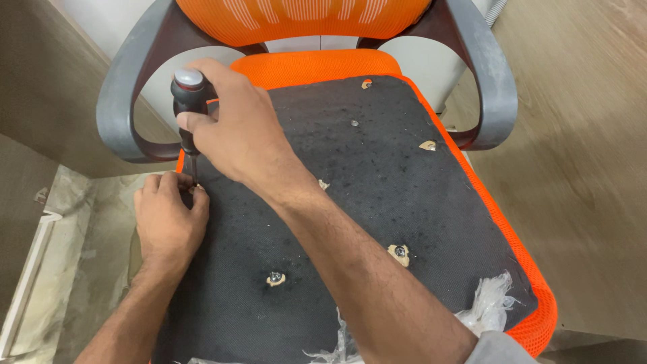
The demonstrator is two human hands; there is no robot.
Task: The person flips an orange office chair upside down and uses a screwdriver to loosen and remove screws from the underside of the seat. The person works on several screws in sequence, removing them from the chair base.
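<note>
An orange office chair lies tipped over, its seat underside [377, 182] covered in black fabric facing up. My right hand [232, 125] grips the black handle of a screwdriver [187, 91], held upright with its shaft pointing down at the seat's left edge. My left hand [168, 212] rests at that edge, fingers pinched around the screwdriver's tip, which they hide. Bolt holes with torn fabric show on the underside, one [274, 278] near my left wrist and another [399, 253] to the right of my right forearm.
Grey plastic armrests [492, 74] curve up on both sides of the seat. Torn clear plastic wrap [488, 303] bunches at the near right corner. A pale stone floor [87, 256] lies to the left, wood-look flooring [586, 168] to the right.
</note>
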